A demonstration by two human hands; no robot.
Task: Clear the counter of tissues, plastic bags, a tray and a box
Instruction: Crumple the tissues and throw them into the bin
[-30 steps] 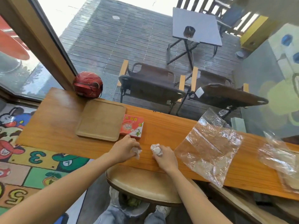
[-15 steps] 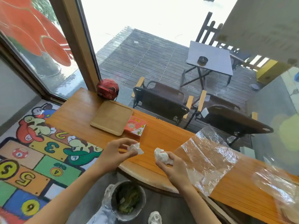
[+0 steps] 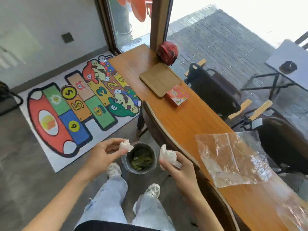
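Observation:
My left hand point(image 3: 103, 151) pinches a small crumpled white tissue point(image 3: 125, 145) just left of a dark waste bin point(image 3: 140, 158) on the floor. My right hand point(image 3: 176, 167) grips a larger crumpled tissue point(image 3: 167, 155) just right of the bin, off the counter edge. On the wooden counter point(image 3: 181, 124) lie a clear plastic bag point(image 3: 233, 157), a second clear bag point(image 3: 293, 212) at the lower right corner, a wooden tray point(image 3: 160, 79) and a red box point(image 3: 177, 95) touching the tray's near end.
The bin holds green scraps and stands between my shoes point(image 3: 114, 170). A red helmet point(image 3: 167, 51) sits at the counter's far end by a window post. A colourful number rug point(image 3: 80, 107) covers the floor to the left. A stool point(image 3: 143, 117) stands under the counter. Chairs are outside.
Both hands lifted the tissues off the counter and drew them back and down beside the bin. My view turned left and down, bringing the floor, rug and bin into sight.

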